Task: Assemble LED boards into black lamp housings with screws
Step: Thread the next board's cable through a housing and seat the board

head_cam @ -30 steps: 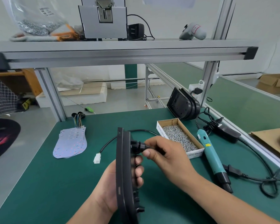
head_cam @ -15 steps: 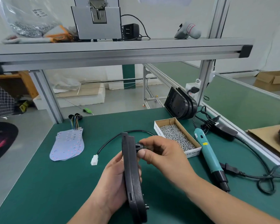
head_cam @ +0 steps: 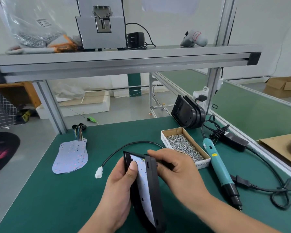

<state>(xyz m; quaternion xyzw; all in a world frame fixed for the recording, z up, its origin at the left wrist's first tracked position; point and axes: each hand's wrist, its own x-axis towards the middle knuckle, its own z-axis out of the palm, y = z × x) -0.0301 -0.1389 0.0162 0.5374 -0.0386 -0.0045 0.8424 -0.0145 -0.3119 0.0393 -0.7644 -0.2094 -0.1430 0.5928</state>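
One black plastic lamp housing [head_cam: 152, 179] being held on edge over the green tabletop [head_cam: 57, 199], left hand [head_cam: 119, 187] gripping it, thumb pressing one white LED board [head_cam: 144, 182] inside, right hand [head_cam: 178, 172] fingers [head_cam: 158, 153] curling round its back, one cardboard box of screws [head_cam: 168, 133] and one teal electric screwdriver [head_cam: 218, 165] lying nearby.

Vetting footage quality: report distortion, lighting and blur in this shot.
Head view: wide-angle lens bows the shelf and tilts the post; light is soft and even, shadows faint; the lamp housing, left hand and right hand look slightly soft, the screw box crisper.
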